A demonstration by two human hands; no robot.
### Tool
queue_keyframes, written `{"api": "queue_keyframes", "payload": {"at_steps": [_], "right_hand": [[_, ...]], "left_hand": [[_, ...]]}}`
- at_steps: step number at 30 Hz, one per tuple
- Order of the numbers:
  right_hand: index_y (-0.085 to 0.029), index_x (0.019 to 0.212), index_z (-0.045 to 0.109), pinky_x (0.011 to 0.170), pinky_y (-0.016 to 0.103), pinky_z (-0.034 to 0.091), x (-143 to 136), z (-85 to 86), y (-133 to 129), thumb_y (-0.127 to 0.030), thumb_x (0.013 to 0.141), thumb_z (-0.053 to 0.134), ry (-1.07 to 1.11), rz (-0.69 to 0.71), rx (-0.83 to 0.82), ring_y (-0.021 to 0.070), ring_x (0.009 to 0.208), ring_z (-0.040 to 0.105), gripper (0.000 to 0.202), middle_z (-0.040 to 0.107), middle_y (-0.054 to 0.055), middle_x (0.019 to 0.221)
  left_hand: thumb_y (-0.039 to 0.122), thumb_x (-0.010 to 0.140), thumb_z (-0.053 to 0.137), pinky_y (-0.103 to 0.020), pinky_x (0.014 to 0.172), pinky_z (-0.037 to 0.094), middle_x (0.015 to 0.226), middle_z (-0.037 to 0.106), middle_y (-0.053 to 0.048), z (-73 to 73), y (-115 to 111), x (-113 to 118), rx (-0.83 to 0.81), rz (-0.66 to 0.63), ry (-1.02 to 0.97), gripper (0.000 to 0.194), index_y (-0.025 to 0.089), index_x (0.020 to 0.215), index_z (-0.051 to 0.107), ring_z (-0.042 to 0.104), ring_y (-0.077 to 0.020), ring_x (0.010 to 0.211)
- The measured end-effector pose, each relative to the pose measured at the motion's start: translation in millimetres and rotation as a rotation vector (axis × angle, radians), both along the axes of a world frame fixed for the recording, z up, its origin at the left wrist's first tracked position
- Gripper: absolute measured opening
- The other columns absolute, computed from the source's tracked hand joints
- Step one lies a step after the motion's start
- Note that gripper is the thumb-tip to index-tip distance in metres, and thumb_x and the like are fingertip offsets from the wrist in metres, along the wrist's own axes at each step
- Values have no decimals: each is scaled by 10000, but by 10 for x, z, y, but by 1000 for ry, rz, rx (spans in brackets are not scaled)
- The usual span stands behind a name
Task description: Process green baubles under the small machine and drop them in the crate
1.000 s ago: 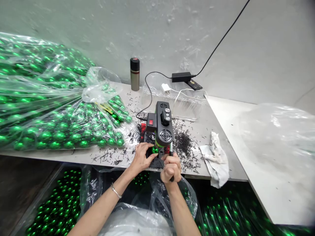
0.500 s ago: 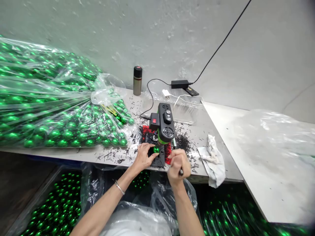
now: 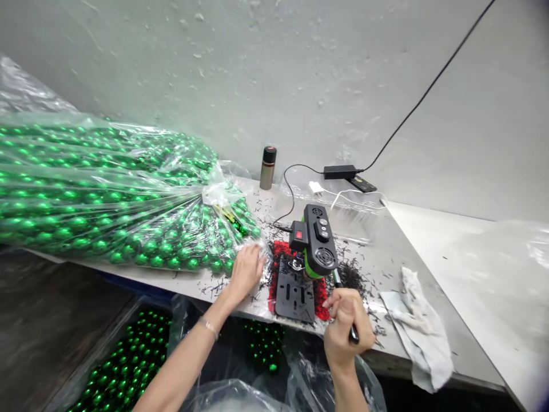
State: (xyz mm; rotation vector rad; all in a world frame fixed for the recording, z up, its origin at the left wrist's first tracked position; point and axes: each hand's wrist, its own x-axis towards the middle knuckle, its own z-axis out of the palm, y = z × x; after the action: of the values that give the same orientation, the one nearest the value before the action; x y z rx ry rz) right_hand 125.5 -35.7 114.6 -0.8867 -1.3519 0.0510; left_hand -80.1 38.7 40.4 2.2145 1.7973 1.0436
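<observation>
My left hand (image 3: pixel 247 270) is at the near right edge of a clear bag of shiny green balls (image 3: pixel 150 223); its fingers are bent and whatever lies beneath them is hidden. My right hand (image 3: pixel 349 323) is wrapped round the black-tipped lever (image 3: pixel 353 334) of a small black and green machine (image 3: pixel 319 240). The machine's slotted black base plate (image 3: pixel 295 294) has no ball on it and rests on a red mat (image 3: pixel 322 301) strewn with black bits.
A bottle (image 3: pixel 267 167), a black power adapter (image 3: pixel 340 171) and a white plug (image 3: pixel 316 187) stand at the back. A white cloth (image 3: pixel 418 329) hangs over the table's front edge. More green balls (image 3: pixel 128 360) fill a bag below.
My left hand has left the green ball at the base plate and moved left to the bag. That ball is gone from the plate. The view has shifted; my right hand still holds the lever.
</observation>
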Motion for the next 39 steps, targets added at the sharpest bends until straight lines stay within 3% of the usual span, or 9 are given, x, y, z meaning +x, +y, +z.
{"api": "queue_keyframes", "payload": {"at_steps": [2, 5, 10, 15, 20, 24, 29, 33, 39], "right_hand": [[-202, 621, 441, 511, 267, 390, 0, -11, 2, -100, 944, 467, -7, -10, 4, 118, 569, 514, 339, 496, -18, 606], [-199, 619, 438, 522, 264, 392, 2, -28, 1, -85, 941, 462, -14, -17, 5, 115, 581, 523, 342, 501, -17, 611], [-196, 624, 433, 530, 256, 389, -9, -62, 4, -73, 944, 445, 9, -9, 19, 108, 586, 514, 343, 486, -23, 610], [-198, 623, 439, 539, 266, 394, -15, -71, 13, -73, 941, 443, -6, -15, 18, 111, 585, 524, 342, 489, -25, 610], [-199, 622, 441, 533, 258, 409, -17, -46, 7, -74, 941, 446, -7, -16, 20, 108, 593, 525, 343, 496, -23, 616], [-200, 624, 442, 538, 259, 406, 5, -9, 7, -88, 942, 460, -44, -27, 20, 107, 593, 527, 337, 517, -22, 628], [-202, 648, 444, 554, 259, 406, 37, -3, 13, -84, 946, 446, -86, -18, 25, 107, 604, 527, 320, 515, -26, 632], [-202, 664, 450, 565, 266, 400, 41, -21, 13, -87, 947, 451, -95, -25, 38, 107, 614, 525, 305, 519, -23, 645], [-203, 673, 448, 580, 266, 411, 43, -43, 14, -92, 952, 452, -110, -16, 48, 106, 627, 527, 300, 502, -28, 640]], "left_hand": [[90, 915, 473, -452, 914, 490, 1061, 664, -159, 59, 397, -91, -98, 106, 52, 227, 128, 1084, 620, 607, -283, 1028], [54, 846, 529, -411, 894, 491, 987, 659, -144, 86, 789, -118, -164, 133, 45, 217, 136, 1026, 618, 613, -283, 1009], [141, 844, 608, -383, 882, 500, 1017, 674, -143, 102, 938, -76, -267, 128, -28, 148, 156, 991, 620, 653, -293, 1020], [323, 918, 577, -358, 764, 541, 946, 710, -77, 158, 627, -122, -353, 99, -251, 323, 165, 1201, 576, 690, -240, 845], [496, 838, 680, -315, 699, 549, 851, 675, -29, 172, -1, 7, -550, -173, -953, 506, 188, 1235, 621, 669, -182, 750], [516, 766, 761, -335, 771, 562, 884, 671, -39, 77, -305, 266, -729, -299, -1145, 644, 170, 1283, 594, 686, -188, 807], [469, 795, 736, -319, 778, 538, 936, 696, -43, -101, -356, 485, -611, -288, -858, 490, 169, 1168, 630, 658, -187, 834], [393, 879, 666, -358, 825, 538, 1041, 713, -68, -100, -318, 530, -442, -339, -496, 393, 202, 1222, 658, 666, -217, 867], [338, 917, 661, -419, 985, 505, 1156, 710, -128, -125, -263, 623, -223, -399, -261, 349, 167, 1221, 659, 650, -279, 1097]]}}
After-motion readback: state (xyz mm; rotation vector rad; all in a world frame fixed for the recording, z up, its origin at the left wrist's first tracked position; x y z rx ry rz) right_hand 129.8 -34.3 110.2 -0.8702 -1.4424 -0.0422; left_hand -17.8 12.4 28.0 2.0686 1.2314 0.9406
